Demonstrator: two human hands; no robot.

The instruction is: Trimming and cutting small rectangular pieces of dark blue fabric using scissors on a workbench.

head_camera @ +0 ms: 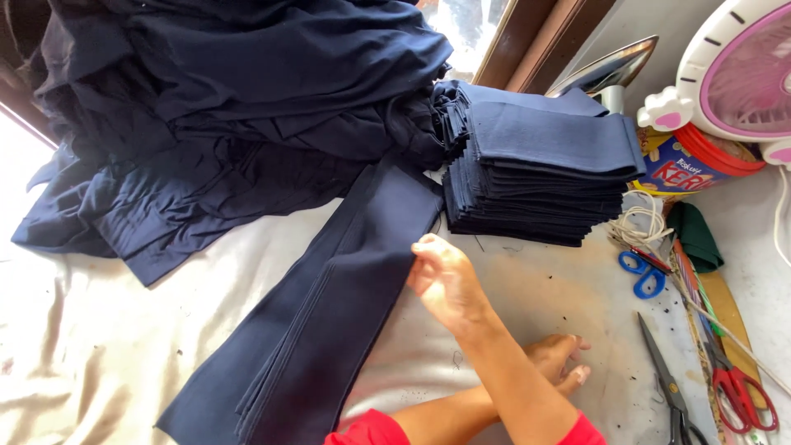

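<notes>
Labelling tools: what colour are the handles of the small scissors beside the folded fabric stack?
Blue handles on the small scissors, seen in the head view, the only view.

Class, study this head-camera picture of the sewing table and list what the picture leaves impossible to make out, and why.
- Right hand: palm and what lies under it, hidden by the left forearm crossing over, head view.
- Long dark navy folded cloth strip: lower end cut off by the bottom edge.
- Black-handled scissors: handles cut off at the bottom edge.
- Pink and white fan: mostly beyond the right edge.
</notes>
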